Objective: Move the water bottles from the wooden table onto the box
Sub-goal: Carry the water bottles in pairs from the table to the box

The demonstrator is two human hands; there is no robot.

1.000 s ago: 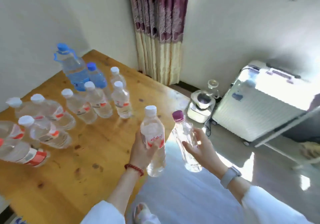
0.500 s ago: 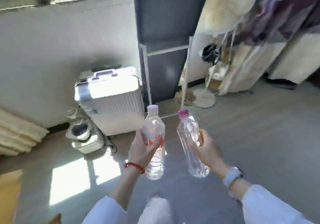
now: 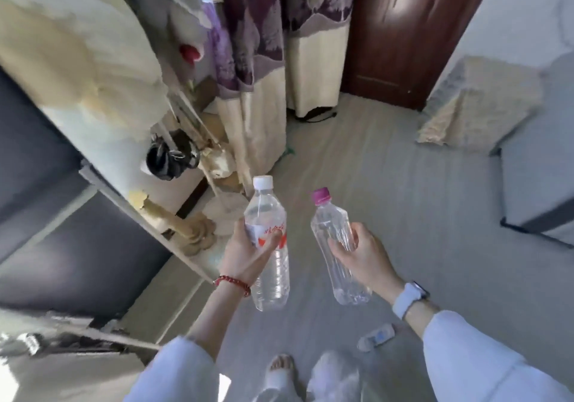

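Two water bottles (image 3: 269,246) upright, one gripped per hands (image 3: 245,254).

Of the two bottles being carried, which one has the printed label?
The white-capped bottle in the left hand; red print wraps its middle. The pink-capped bottle in the right hand is bare.
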